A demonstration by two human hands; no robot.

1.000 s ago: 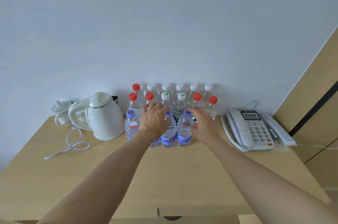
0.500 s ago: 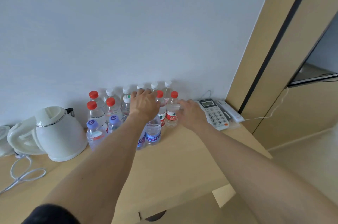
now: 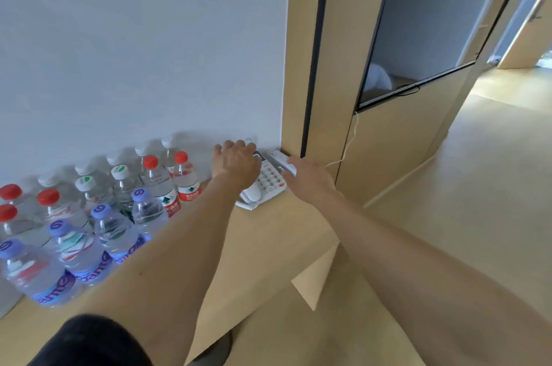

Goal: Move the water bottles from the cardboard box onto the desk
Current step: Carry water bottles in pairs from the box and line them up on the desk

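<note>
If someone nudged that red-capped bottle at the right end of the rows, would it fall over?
Probably it would slide more than tip: the red-capped bottle looks full, so fairly heavy. It stands upright on the smooth desk. On its side, its round body would likely roll.

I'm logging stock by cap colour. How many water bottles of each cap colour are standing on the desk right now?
Clear plastic bottles with red caps: 5
Clear plastic bottles with plain white caps, back row by the wall, blurred: 5
Clear plastic bottles with white caps bearing a green mark: 2
Clear plastic bottles with purple caps: 4
Total: 16
</note>
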